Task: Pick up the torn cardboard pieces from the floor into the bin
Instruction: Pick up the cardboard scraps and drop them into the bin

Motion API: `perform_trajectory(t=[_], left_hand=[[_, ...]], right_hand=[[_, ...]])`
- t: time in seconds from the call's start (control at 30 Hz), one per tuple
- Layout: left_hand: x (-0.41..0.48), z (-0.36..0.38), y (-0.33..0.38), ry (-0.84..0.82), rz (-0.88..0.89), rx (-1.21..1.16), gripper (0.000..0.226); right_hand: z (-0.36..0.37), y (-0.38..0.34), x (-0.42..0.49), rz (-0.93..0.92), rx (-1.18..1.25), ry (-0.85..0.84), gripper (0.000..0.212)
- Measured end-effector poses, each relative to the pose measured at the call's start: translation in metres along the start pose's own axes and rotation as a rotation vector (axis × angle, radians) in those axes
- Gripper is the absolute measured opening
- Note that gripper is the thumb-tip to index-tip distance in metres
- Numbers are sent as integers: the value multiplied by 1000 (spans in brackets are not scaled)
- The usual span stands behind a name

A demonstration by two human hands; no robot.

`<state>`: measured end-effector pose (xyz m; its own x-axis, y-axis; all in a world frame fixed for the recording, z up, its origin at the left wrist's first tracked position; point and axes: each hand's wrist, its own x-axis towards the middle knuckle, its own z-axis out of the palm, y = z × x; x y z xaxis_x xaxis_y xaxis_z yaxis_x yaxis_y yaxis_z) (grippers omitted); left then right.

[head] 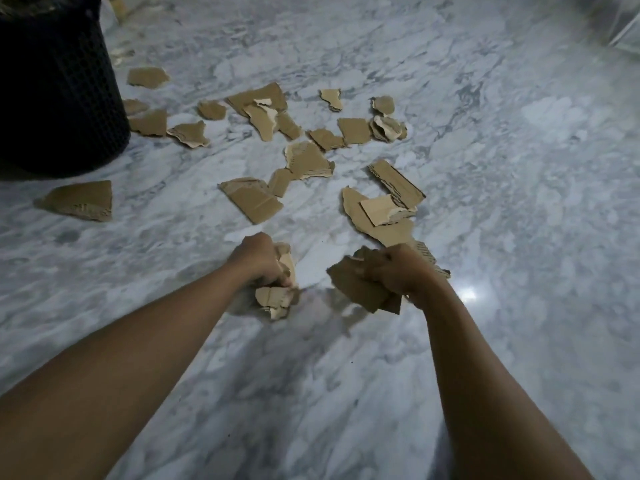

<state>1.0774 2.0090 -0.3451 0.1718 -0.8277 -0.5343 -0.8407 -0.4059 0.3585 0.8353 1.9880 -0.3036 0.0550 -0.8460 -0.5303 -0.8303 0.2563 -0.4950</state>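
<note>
Several torn brown cardboard pieces (251, 197) lie scattered over the grey marble floor, from the middle of the view up to the bin. A dark mesh bin (52, 88) stands at the upper left. My left hand (258, 259) grips a small bunch of cardboard scraps (275, 299) low over the floor. My right hand (398, 271) grips a larger bunch of cardboard pieces (360, 289) just above the floor. A long torn strip (384, 216) lies right behind my right hand.
The marble floor (519, 168) stretches wide to the right and towards me. One cardboard piece (81, 200) lies apart, in front of the bin. A pale object (623, 29) sits at the upper right corner.
</note>
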Motion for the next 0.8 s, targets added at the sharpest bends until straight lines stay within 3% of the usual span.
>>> perform_trajectory(t=[0.1,0.17,0.3,0.4,0.5,0.6,0.73,0.8], left_hand=[[-7,2,-18,39,-56,-98,57],[-11,2,-30,41,-92,-106,60],[-17,-9,-51,101,-161,-149,74],[-23,-25,-73,186,-216,-197,59],[-26,-41,-101,262,-283,-288,67],[-32,-62,-120,349,-335,-374,76],[-33,-88,-132,407,-355,-589,72],[-33,-94,-135,282,-261,-692,65]], right_hand=[[-23,32,20,80,221,236,18],[-27,43,38,104,266,285,12],[0,31,47,-25,12,91,41],[46,-13,27,-286,-307,-83,40],[98,-57,10,-439,-340,-183,39],[118,-87,-3,-507,-359,-170,29],[83,-94,-4,-465,213,-161,19],[58,-80,6,-342,415,-194,17]])
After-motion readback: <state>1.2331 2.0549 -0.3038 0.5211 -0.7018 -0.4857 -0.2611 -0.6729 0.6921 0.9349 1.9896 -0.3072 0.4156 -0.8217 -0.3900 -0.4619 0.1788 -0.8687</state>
